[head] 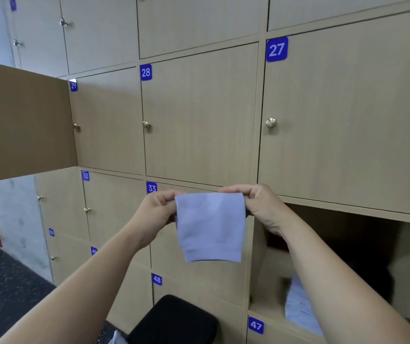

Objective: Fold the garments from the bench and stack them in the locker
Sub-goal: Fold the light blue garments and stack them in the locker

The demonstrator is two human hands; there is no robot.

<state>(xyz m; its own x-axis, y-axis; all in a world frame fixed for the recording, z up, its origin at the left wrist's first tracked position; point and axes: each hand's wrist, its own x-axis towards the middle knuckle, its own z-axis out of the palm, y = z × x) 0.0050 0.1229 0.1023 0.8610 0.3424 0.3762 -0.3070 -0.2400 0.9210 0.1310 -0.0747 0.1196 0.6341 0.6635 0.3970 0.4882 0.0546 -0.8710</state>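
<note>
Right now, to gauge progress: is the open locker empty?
No, a pale folded stack lies inside the open locker.

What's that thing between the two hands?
A small pale purple garment, pinched at its top corners by the left hand and right hand, seen in the head view.

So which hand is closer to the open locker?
Right. The right hand is before a top corner of the open locker; the left hand pinches the cloth farther left.

cloth (210, 227): pale lavender, plain
locker doors (199, 115): light beige wood grain
number tags (276, 49): blue, white digits
knobs (271, 122): brass
bench (174, 319): black
floor (3, 289): dark, speckled
</note>
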